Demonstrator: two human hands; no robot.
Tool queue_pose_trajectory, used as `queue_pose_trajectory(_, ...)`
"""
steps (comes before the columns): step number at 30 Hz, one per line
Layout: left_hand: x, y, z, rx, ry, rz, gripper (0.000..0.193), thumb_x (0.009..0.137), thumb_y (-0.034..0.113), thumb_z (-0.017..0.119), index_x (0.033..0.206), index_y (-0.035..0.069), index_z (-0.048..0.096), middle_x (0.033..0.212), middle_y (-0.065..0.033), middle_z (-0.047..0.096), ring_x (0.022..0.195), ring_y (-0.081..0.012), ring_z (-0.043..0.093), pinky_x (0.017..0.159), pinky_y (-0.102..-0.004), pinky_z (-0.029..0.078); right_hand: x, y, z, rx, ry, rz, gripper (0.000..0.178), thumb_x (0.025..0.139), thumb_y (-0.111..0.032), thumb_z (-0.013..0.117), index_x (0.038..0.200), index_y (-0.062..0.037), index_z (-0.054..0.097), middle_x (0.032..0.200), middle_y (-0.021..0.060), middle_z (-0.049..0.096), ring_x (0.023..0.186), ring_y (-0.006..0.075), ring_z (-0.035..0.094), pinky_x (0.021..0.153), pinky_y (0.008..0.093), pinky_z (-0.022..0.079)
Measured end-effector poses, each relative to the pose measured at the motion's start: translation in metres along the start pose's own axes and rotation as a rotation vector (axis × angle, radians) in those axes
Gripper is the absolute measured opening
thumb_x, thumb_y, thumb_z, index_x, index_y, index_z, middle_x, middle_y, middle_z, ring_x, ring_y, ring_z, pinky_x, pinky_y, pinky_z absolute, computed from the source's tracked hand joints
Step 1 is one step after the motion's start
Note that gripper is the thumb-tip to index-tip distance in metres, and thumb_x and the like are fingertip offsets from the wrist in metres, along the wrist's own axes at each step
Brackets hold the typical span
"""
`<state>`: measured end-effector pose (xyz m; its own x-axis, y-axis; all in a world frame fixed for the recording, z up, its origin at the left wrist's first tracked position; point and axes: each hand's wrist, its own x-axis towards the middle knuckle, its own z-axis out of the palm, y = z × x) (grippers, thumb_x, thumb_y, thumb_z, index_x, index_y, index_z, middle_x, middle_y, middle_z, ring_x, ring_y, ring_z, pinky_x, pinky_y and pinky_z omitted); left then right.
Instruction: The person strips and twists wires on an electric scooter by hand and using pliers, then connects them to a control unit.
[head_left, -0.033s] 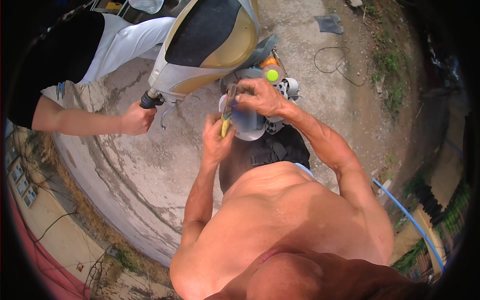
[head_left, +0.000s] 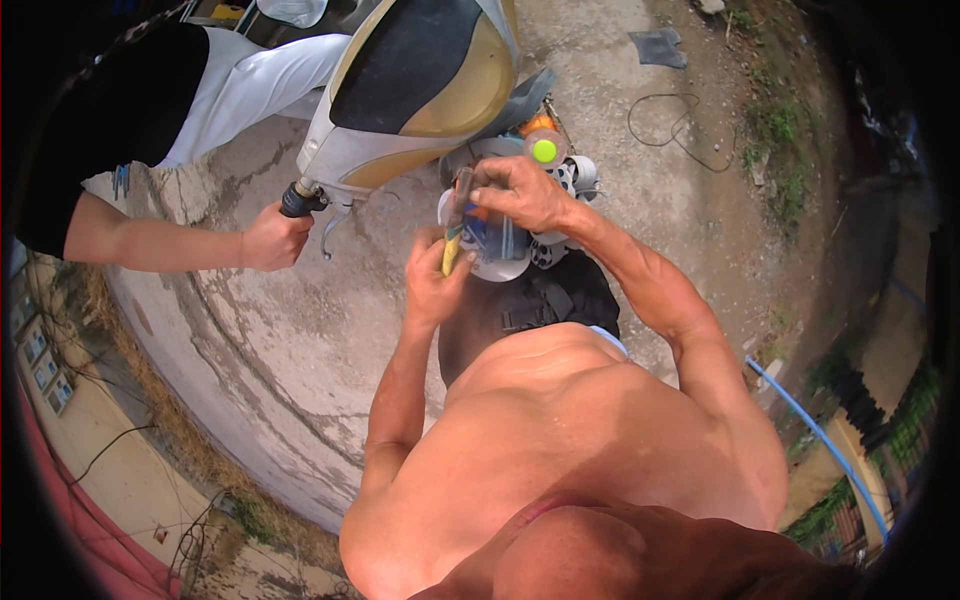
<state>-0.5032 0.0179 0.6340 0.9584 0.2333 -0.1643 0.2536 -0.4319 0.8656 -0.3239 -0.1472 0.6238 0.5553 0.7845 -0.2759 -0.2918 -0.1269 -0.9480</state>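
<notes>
My left hand (head_left: 430,283) is closed round a slim tool with a yellow handle (head_left: 450,254). Its flat grey-brown upper part points away from me; the exact kind does not show. Close by on the right, my right hand (head_left: 528,194) has its fingers bent in at the tool's far end. Whatever those fingers pinch is too small to make out. Beneath both hands stands a white round tub (head_left: 502,270), with blue and clear things inside, partly covered by my hands.
Ahead, a gold, white and black scooter front (head_left: 420,90) stands close; another person's hand (head_left: 276,238) grips its handlebar. A clear bottle with a green cap (head_left: 543,151) is beyond my right hand. A thin cable (head_left: 663,98) lies on the ground, and a blue hose (head_left: 820,435) runs at right.
</notes>
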Motion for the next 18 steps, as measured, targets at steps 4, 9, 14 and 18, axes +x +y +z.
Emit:
queue_pose_trajectory(4,-0.006,-0.016,0.000,-0.322,-0.192,-0.323,0.022,0.095,0.017,0.075,0.107,-0.002,0.071,0.117,-0.0144,0.064,0.093,-0.0215,0.066,0.080,-0.0354,0.055,0.003,-0.005,-0.005,0.173,-0.058,0.021,0.019,0.098,-0.016,0.067,0.095,0.0022,0.069,0.083,0.0037,0.070,0.079,0.0103,0.062,0.071,0.0292,0.051)
queue_pose_trajectory(9,-0.010,-0.015,0.010,-1.329,-0.359,-0.258,0.027,0.098,0.026,0.073,0.111,0.003,0.068,0.128,-0.0176,0.060,0.099,-0.0283,0.068,0.083,-0.0434,0.058,0.004,-0.002,-0.009,0.293,-0.100,0.041,0.018,0.099,-0.017,0.068,0.097,0.0005,0.070,0.087,0.0024,0.070,0.080,0.0094,0.062,0.071,0.0257,0.050)
queue_pose_trajectory(14,-0.001,-0.012,-0.021,-1.193,-0.154,-0.116,0.020,0.100,0.022,0.070,0.112,0.007,0.068,0.133,-0.0172,0.059,0.108,-0.0293,0.068,0.090,-0.0460,0.057,0.001,0.020,-0.030,0.466,-0.119,0.128,0.025,0.102,-0.022,0.065,0.107,0.0019,0.068,0.095,0.0041,0.073,0.073,0.0115,0.064,0.062,0.0253,0.049)
queue_pose_trajectory(18,0.011,0.015,-0.031,-0.594,0.058,-0.087,0.021,0.094,0.009,0.074,0.114,0.001,0.073,0.128,-0.0146,0.060,0.106,-0.0265,0.066,0.091,-0.0399,0.055,0.005,0.005,-0.011,0.043,-0.051,0.057,0.029,0.098,-0.026,0.068,0.102,0.0034,0.070,0.089,0.0100,0.074,0.073,0.0173,0.068,0.065,0.0332,0.053)
